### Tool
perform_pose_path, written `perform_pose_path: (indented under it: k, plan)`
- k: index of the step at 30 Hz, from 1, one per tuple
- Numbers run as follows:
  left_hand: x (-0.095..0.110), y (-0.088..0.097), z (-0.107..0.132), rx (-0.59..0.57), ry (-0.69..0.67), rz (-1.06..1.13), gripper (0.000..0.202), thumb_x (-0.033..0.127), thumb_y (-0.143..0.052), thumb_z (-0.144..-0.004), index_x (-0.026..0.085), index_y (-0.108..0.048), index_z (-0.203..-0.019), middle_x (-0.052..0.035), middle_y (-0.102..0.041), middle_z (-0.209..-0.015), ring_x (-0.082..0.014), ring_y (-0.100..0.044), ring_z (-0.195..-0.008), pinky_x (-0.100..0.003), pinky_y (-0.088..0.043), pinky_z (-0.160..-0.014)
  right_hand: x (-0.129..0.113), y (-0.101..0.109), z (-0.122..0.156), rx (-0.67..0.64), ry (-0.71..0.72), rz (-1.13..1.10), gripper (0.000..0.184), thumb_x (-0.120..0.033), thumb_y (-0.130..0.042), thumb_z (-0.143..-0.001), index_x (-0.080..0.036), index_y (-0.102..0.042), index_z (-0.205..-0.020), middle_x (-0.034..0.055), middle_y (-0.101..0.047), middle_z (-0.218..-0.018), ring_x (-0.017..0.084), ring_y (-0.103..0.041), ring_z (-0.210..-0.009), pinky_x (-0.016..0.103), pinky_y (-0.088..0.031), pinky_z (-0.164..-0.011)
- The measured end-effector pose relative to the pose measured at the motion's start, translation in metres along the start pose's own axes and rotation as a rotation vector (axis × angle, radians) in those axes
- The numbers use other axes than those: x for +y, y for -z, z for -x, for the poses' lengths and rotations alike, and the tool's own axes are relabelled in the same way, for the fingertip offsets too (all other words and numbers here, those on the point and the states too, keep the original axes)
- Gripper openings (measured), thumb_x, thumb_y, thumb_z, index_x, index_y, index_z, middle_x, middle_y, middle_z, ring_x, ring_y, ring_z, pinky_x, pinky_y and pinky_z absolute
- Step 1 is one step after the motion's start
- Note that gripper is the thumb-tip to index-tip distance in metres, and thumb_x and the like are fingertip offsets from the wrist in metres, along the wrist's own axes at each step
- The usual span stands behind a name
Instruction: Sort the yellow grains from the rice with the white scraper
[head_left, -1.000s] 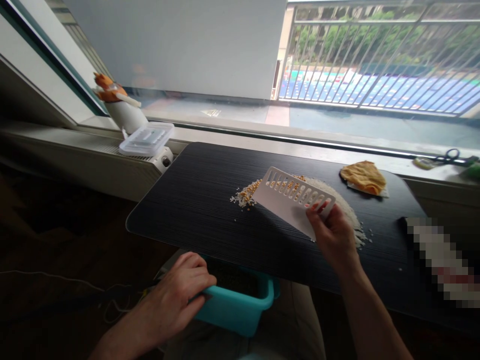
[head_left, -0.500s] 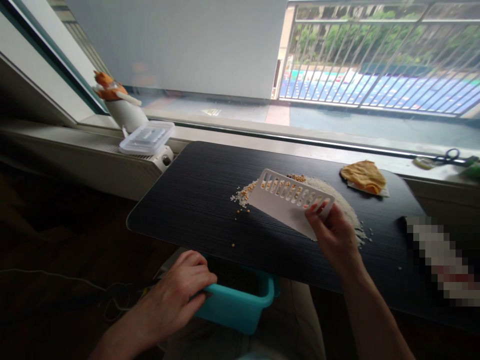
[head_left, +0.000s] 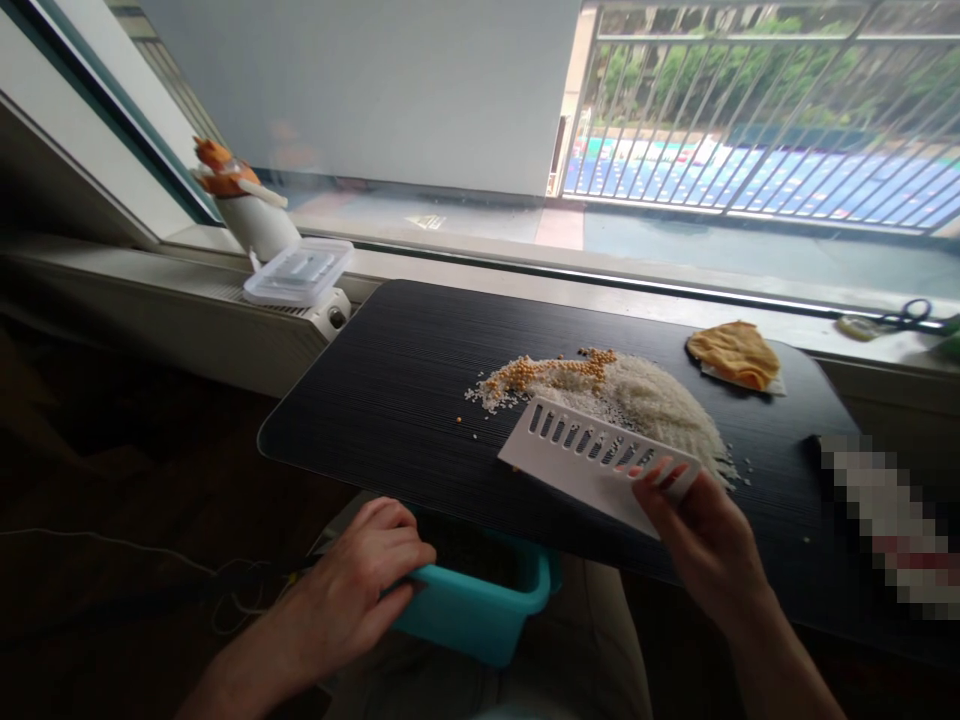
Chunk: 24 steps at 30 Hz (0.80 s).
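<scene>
In right grip (head_left: 712, 540), slotted plate (head_left: 581, 477) left of unreadable, pixelated item (head_left: 885, 520)

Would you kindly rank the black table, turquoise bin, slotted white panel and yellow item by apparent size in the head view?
1. Black table
2. Turquoise bin and slotted white panel: too close to rank, the bin partly hidden
3. Yellow item

Your right hand (head_left: 711, 535) holds a white slotted panel (head_left: 585, 480) near the rice (head_left: 660, 400); your left hand (head_left: 371, 560) grips the turquoise tub (head_left: 472, 618).
</scene>
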<state>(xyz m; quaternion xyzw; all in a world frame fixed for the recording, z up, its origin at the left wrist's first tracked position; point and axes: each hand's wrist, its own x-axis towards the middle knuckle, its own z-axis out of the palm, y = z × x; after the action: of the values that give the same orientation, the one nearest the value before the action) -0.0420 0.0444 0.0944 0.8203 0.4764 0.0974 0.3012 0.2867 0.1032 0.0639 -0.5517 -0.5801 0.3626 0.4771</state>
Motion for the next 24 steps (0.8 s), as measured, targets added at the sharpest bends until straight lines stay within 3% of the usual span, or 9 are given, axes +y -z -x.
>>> perform_pose_path:
  k: [4, 9, 14, 17, 22, 24]
  plan:
    - [-0.002, -0.002, -0.002, -0.008, 0.006, 0.0, 0.025, 0.002, -0.047, -0.085, 0.019, -0.063, -0.094, -0.0026, -0.062, -0.088, -0.0224, -0.049, -0.1, -0.036, -0.039, -0.09, -0.006, -0.005, 0.011, -0.208, -0.015, -0.012, 0.013, -0.035, -0.063, -0.087, -0.024, -0.064, -0.095, 0.0039, -0.07, -0.085, 0.017, -0.065, -0.073, 0.025, -0.051, -0.064]
    - [-0.003, 0.002, -0.001, -0.018, 0.022, -0.05, 0.025, 0.003, -0.049, -0.084, 0.019, -0.065, -0.093, -0.003, -0.065, -0.09, -0.0231, -0.05, -0.102, -0.036, -0.04, -0.091, -0.023, -0.042, -0.018, -0.055, 0.083, -0.016, 0.009, -0.032, -0.058, -0.089, -0.024, -0.057, -0.09, 0.0017, -0.066, -0.087, 0.014, -0.061, -0.075, 0.025, -0.048, -0.067]
    - [-0.003, 0.006, 0.007, 0.006, 0.035, -0.081, 0.026, 0.001, -0.049, -0.081, 0.017, -0.066, -0.091, -0.0044, -0.066, -0.09, -0.0227, -0.052, -0.1, -0.035, -0.041, -0.092, -0.027, -0.067, -0.041, -0.087, 0.104, 0.137, 0.009, -0.032, -0.057, -0.088, -0.023, -0.057, -0.087, -0.0024, -0.059, -0.073, 0.012, -0.055, -0.065, 0.026, -0.044, -0.064]
    - [-0.005, 0.005, 0.011, 0.033, 0.035, -0.095, 0.027, 0.001, -0.048, -0.081, 0.018, -0.066, -0.091, -0.0046, -0.066, -0.093, -0.0228, -0.052, -0.102, -0.035, -0.041, -0.092, -0.025, -0.061, -0.034, -0.166, 0.108, 0.118, 0.01, -0.033, -0.055, -0.09, -0.023, -0.059, -0.092, -0.0012, -0.062, -0.079, 0.013, -0.057, -0.07, 0.026, -0.045, -0.066]
    - [-0.011, 0.001, 0.01, 0.051, 0.017, -0.063, 0.024, 0.004, -0.048, -0.085, 0.019, -0.065, -0.092, -0.0043, -0.064, -0.09, -0.0233, -0.051, -0.101, -0.037, -0.04, -0.091, -0.028, -0.031, -0.01, -0.442, 0.024, 0.057, 0.014, -0.035, -0.054, -0.092, -0.023, -0.061, -0.097, 0.0016, -0.064, -0.085, 0.015, -0.058, -0.075, 0.026, -0.046, -0.066]
    - [-0.011, 0.001, 0.006, 0.042, 0.002, -0.044, 0.023, 0.004, -0.047, -0.086, 0.018, -0.065, -0.092, -0.0043, -0.063, -0.088, -0.0227, -0.051, -0.098, -0.037, -0.04, -0.09, -0.029, -0.023, -0.006, -0.446, -0.006, 0.015, 0.014, -0.035, -0.055, -0.091, -0.023, -0.061, -0.097, 0.0018, -0.064, -0.084, 0.015, -0.059, -0.075, 0.026, -0.047, -0.065]
